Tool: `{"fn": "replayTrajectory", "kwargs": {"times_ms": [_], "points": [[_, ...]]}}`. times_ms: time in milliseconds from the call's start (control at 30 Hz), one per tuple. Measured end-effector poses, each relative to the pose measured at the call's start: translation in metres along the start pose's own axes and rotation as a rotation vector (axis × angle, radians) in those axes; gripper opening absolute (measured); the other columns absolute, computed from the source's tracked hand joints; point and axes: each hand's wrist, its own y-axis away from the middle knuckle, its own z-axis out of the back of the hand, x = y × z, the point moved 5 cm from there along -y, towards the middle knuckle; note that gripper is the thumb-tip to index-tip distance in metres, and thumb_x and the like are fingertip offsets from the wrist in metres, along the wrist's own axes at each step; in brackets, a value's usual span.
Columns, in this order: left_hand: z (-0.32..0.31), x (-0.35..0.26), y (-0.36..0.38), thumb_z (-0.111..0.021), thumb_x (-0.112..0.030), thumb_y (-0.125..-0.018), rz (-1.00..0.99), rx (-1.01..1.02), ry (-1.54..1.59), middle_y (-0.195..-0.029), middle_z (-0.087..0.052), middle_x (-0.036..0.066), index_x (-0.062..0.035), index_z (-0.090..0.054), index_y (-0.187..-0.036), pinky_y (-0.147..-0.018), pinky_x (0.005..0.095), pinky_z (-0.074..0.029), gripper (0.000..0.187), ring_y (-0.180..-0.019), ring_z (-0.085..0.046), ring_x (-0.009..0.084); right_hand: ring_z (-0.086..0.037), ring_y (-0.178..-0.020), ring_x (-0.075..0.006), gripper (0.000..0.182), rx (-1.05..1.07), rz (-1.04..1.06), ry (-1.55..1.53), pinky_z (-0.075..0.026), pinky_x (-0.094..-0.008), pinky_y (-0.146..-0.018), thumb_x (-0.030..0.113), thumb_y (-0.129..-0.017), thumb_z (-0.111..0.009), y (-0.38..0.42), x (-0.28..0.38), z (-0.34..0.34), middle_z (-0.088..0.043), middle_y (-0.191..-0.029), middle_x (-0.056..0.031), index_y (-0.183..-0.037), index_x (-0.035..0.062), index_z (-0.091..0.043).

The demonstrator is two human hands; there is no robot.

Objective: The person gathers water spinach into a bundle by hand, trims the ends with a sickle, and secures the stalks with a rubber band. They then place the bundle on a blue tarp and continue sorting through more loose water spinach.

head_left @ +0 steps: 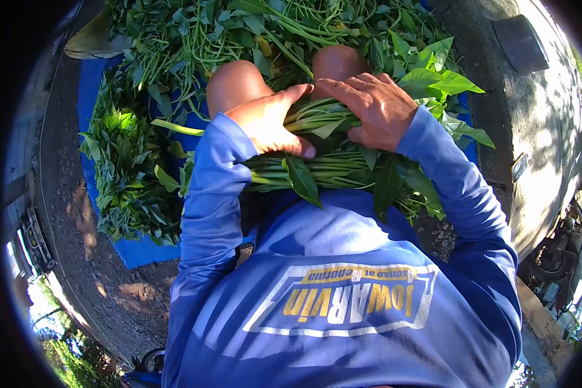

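Observation:
A bunch of water spinach (313, 118) with long pale green stems lies across my lap, its broad leaves pointing right. My left hand (265, 119) grips the stems on the left, the thumb on the near side and the fingers on the far side. My right hand (375, 107) is curved over the same bunch farther right, its index finger reaching toward my left hand. The undersides of both hands are hidden. Closer to my body, a second layer of stems (330, 169) with dark leaves rests against my shirt.
Past my knees (236, 87) spreads a large heap of loose greens (194, 39). Bundled greens (132, 171) sit at left on a blue tarp (145, 253). At upper right, a dark cylindrical object (520, 44) stands on a concrete surface (530, 123).

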Motion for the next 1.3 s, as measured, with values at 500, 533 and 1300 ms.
{"fn": "replayTrajectory", "kwargs": {"times_ms": [500, 533, 1300], "points": [[0.022, 0.020, 0.033, -0.078, -0.024, -0.092, -0.060, -0.085, 0.623, -0.112, -0.071, 0.012, 0.0077, -0.047, -0.149, -0.089, 0.0363, -0.054, 0.072, -0.109, -0.068, 0.0224, -0.056, -0.135, -0.0388, 0.067, 0.276, -0.033, -0.104, -0.044, -0.0505, -0.114, 0.028, -0.093, -0.071, -0.025, 0.011, -0.016, -0.060, -0.142, -0.0233, -0.151, 0.0045, -0.047], [0.036, 0.010, 0.040, -0.074, -0.016, -0.092, -0.268, -0.123, 0.522, -0.104, -0.065, 0.005, 0.0051, -0.044, -0.153, -0.081, 0.0234, -0.050, 0.072, -0.099, -0.063, 0.0112, -0.058, -0.132, -0.0385, 0.063, 0.186, 0.005, -0.105, -0.045, -0.0498, -0.113, 0.028, -0.092, -0.071, -0.025, 0.011, -0.016, -0.064, -0.137, -0.0200, -0.147, 0.0039, -0.050], [-0.023, 0.004, -0.002, -0.073, -0.024, -0.088, -0.056, -0.342, -0.596, -0.105, -0.073, 0.021, -0.0025, -0.062, -0.123, -0.083, 0.0496, -0.056, 0.042, -0.095, -0.071, 0.0398, -0.059, -0.130, -0.0355, 0.071, 0.180, 0.038, 0.093, -0.042, -0.0491, -0.114, 0.024, -0.077, -0.079, -0.019, 0.028, -0.016, -0.064, -0.128, -0.0158, -0.141, 0.0046, -0.054]]}}
